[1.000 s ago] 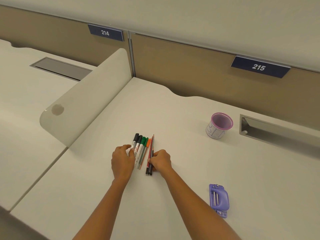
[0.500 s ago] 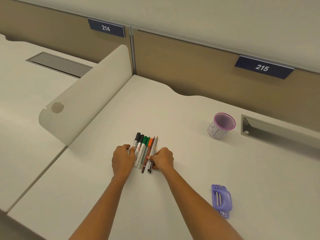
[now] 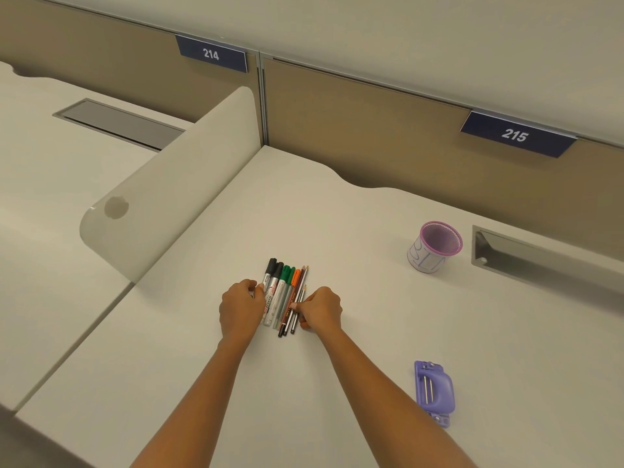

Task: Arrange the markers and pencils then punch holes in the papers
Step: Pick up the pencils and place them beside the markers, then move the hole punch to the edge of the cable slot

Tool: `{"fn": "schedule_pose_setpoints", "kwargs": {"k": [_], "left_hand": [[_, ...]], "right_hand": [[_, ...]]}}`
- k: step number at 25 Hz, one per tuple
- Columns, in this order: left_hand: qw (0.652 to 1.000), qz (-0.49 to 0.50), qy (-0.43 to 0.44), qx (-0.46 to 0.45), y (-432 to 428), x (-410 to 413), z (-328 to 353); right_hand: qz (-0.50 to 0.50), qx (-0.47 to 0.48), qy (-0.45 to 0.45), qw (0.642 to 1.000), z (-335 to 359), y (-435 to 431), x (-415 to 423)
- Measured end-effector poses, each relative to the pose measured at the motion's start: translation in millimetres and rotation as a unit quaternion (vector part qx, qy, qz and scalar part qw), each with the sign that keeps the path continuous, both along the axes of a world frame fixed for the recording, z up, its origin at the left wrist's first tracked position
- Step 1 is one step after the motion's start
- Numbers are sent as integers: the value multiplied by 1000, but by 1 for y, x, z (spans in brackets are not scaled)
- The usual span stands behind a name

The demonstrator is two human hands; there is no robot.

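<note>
Evidently mid-arranging: markers and pencils being squared into one tight row near the middle of the desk.
Black, green and orange-capped markers lie side by side, touching, caps toward twelve o'clock, the thinner pencils on their three o'clock flank with uneven ends. The left hand sits at nine o'clock, fingers curled against the outer marker; whether it grips or merely nudges I cannot tell. The right hand at three o'clock pinches the outermost pencil between thumb and fingertips. Next, I judge, the pencil ends want sliding level. A purple hole punch waits at four o'clock, a mesh cup at two; no papers show.
</note>
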State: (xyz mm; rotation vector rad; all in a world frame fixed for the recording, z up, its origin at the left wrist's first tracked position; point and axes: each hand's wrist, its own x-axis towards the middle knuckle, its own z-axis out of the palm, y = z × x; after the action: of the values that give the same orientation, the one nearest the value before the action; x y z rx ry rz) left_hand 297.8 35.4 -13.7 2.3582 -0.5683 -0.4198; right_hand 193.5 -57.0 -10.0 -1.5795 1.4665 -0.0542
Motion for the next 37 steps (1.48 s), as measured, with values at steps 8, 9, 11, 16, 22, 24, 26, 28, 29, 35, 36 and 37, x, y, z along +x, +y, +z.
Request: {"fn": "schedule_pose_setpoints", "kwargs": {"k": [8,9,11,16,22,24,26,28,29,35,36,37], "left_hand": [[1000,-2,6,-2,2,-3,3],[1000,-2,7,-1,2,-3,3],[1000,-1,7,0,3,-5,5],[1000,-6,8,-1,6,-6,5],[1000,2,7,0,11,-8,5],[1000,5,2,6,14,-9,5],[1000,9,0,3,16,-12,5],[1000,15,0,-7,18,-18,5],[1000,19,-3,-14,18,-21,5],[995,-7,-77,-58,8,-54,18],[994,-22,-90,-63,4,-63,22],[992,-37,-96,-71,0,-73,25]], "right_hand": [[-3,-1,-15,1000,-1,1,-2],[-3,-1,-16,1000,0,1,-2],[-2,-1,-18,1000,-1,1,-3],[-20,0,-31,999,-4,1,-6],[-30,0,-38,999,-3,3,-10],[-40,-1,-36,999,-2,4,-14],[-50,-2,-35,998,-3,3,-20],[-54,0,-32,998,-3,1,-29],[-56,2,-30,998,-4,0,-34],[-54,-10,-18,998,3,-15,-74],[-53,-15,-19,998,7,-18,-84],[-49,-21,-19,998,10,-23,-95]]}}
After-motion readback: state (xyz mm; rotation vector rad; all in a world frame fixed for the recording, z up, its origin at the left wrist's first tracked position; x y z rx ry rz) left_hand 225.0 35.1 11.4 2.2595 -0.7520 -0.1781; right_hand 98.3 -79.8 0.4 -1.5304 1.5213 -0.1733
